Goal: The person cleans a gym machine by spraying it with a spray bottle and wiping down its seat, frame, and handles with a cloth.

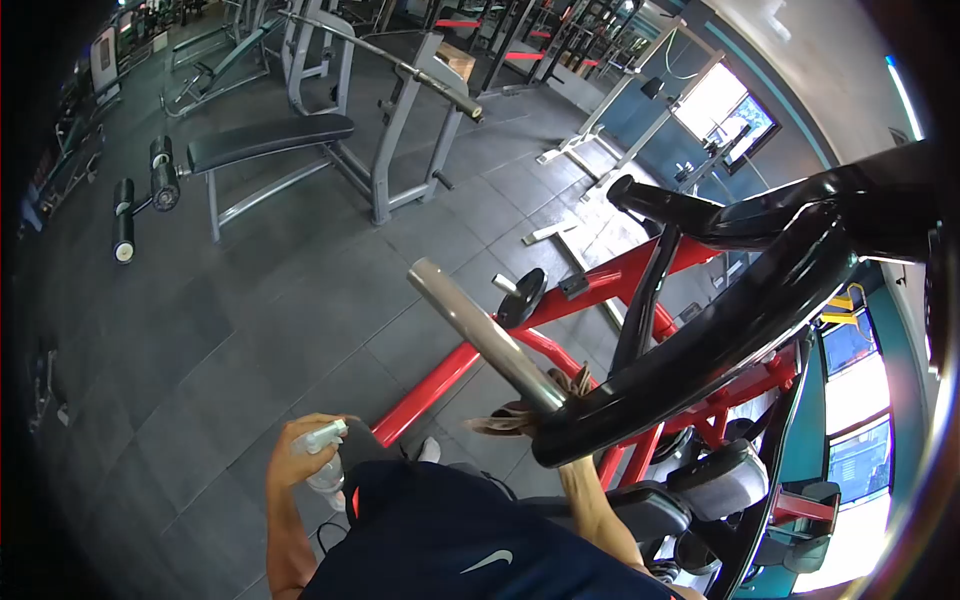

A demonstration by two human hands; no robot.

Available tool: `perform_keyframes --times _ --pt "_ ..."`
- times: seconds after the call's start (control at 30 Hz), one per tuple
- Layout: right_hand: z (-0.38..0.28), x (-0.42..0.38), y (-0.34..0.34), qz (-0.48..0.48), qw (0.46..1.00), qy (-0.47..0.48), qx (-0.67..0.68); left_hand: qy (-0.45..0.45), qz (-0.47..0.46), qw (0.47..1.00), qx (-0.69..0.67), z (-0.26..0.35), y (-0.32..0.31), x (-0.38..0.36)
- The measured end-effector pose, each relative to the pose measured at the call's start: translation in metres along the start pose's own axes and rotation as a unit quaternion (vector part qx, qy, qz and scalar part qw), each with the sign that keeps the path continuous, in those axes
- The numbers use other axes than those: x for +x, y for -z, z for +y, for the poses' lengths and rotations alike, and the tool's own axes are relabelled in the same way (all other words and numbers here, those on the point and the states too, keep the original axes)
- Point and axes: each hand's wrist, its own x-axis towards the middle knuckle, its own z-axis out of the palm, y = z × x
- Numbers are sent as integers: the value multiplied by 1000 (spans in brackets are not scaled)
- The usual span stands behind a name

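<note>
My left hand [300,452] is closed around a clear spray bottle [326,476] with a white spray head, held low at the left of my body. My right forearm reaches up behind the black padded-looking end of a machine arm [700,345]. A brown-grey cloth [505,420] wraps round the base of the silver weight peg [480,328], showing on both sides of it. My right hand [573,472] is at the cloth; its fingers are mostly hidden by the peg and the machine arm.
The machine's red frame [430,395] runs low in front of me, with a small black plate [522,298] on it. A grey pad [720,480] is at the right. Across the floor stands a bench [270,140] with a racked barbell [400,68].
</note>
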Motion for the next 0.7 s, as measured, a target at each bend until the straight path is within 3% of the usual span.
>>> perform_keyframes --times 0.23,0.4,0.5,0.6,0.7 --pt "21 4 -24 17 998 25 53 68 22 997 20 -21 79 -7" --pt "38 21 -38 -6 1000 22 7 106 55 992 41 -61 140 -37" --pt "49 40 -40 12 1000 -5 -14 120 95 983 101 -76 162 -64" --pt "53 68 -30 36 997 -35 -56 214 133 953 166 -71 165 -82" --pt "54 88 3 103 991 -26 -80 225 224 938 142 -125 165 -127"
